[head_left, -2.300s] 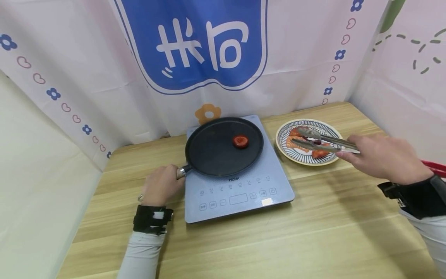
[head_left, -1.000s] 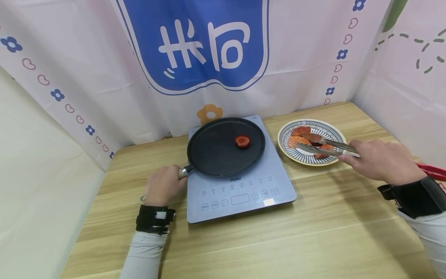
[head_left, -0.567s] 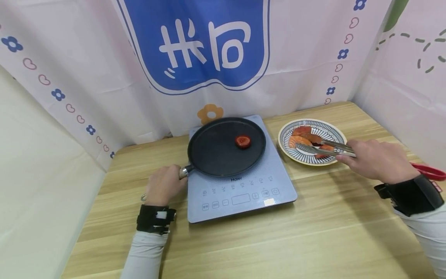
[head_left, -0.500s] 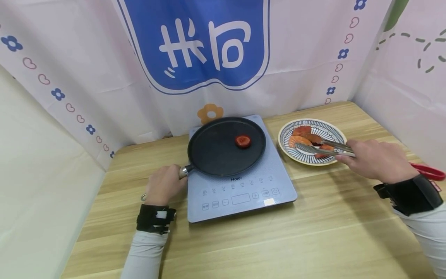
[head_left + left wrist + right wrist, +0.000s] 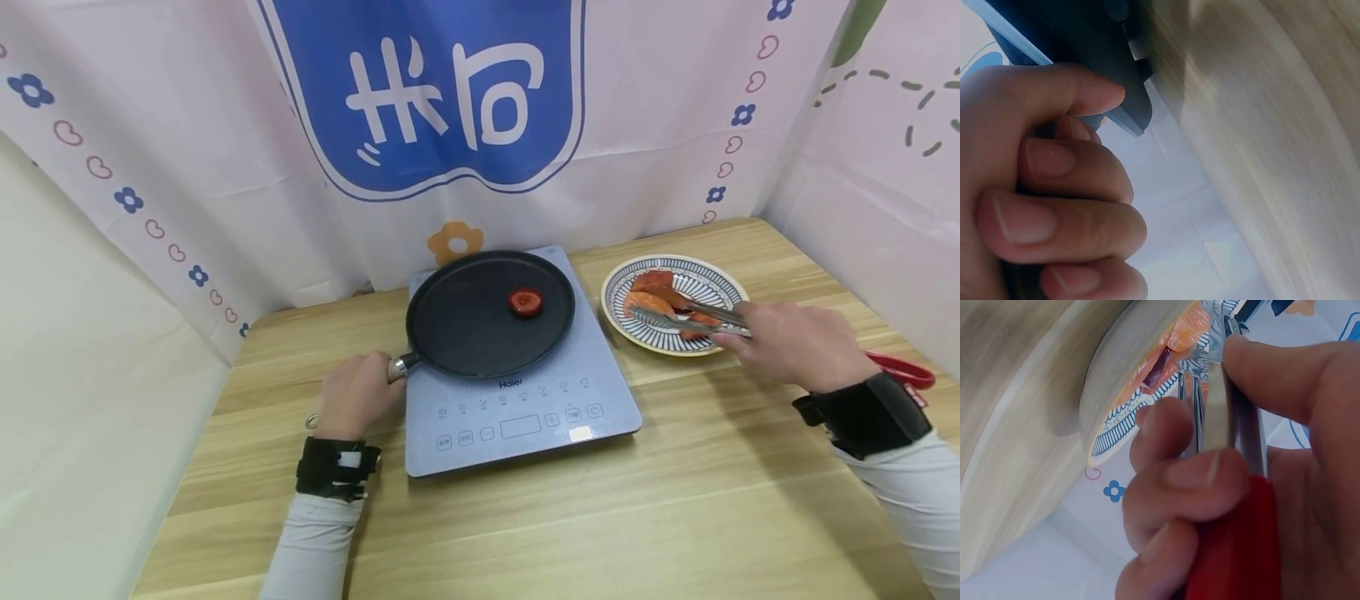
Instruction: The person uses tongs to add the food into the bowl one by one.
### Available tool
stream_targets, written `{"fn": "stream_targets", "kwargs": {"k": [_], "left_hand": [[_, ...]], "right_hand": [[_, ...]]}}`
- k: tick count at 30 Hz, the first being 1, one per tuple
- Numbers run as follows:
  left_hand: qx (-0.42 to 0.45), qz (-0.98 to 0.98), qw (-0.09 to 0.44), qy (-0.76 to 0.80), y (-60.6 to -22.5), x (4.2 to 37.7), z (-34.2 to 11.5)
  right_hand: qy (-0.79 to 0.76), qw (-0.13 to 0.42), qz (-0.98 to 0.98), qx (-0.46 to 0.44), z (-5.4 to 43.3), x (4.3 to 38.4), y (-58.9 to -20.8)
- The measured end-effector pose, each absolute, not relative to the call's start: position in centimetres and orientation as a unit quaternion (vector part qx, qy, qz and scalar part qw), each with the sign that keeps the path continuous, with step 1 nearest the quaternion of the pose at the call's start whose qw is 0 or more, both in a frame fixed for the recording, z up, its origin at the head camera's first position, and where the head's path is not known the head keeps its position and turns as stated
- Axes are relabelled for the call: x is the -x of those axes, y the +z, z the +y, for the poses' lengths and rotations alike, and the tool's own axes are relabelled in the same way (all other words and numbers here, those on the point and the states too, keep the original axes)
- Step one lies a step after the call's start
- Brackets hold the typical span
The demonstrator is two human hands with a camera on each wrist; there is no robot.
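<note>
My left hand (image 5: 358,392) grips the handle of a black flat frying pan (image 5: 480,325); in the left wrist view its fingers (image 5: 1072,228) curl round that handle. Inside the pan, right of the middle, lies a round red slice (image 5: 525,302), perhaps tomato. My right hand (image 5: 791,346) holds metal tongs (image 5: 708,321) with a red handle (image 5: 1235,550). The tong tips are over a patterned plate (image 5: 630,331), around pieces of orange and red food (image 5: 647,302) that look like salmon. Whether the tips press on a piece is hard to tell.
Under the pan is a pale blue Haier induction cooker (image 5: 517,454). All stands on a wooden table (image 5: 600,525). A white cloth with a blue emblem (image 5: 435,92) hangs behind, and pale walls close in both sides.
The right hand and tongs have shifted slightly left over the plate, and the tips have come closer together round the food. The left hand keeps its grip; the view has shifted a little.
</note>
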State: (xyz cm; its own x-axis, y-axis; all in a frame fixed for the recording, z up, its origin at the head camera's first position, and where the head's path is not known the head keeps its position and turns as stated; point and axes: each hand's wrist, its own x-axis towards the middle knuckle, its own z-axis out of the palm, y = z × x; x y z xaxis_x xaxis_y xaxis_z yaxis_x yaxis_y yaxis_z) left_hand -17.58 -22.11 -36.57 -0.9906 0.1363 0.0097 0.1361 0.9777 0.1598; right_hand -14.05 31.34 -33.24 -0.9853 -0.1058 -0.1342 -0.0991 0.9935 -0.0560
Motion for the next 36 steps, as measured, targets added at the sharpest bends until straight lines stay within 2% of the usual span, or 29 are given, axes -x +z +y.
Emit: {"fn": "stream_targets", "kwargs": {"k": [36], "left_hand": [[-0.069,0.995,-0.009,0.074,-36.7,17.6,-22.0]], "right_hand": [[-0.042,0.078,0.995,0.045,31.5,13.8,-34.4]]}}
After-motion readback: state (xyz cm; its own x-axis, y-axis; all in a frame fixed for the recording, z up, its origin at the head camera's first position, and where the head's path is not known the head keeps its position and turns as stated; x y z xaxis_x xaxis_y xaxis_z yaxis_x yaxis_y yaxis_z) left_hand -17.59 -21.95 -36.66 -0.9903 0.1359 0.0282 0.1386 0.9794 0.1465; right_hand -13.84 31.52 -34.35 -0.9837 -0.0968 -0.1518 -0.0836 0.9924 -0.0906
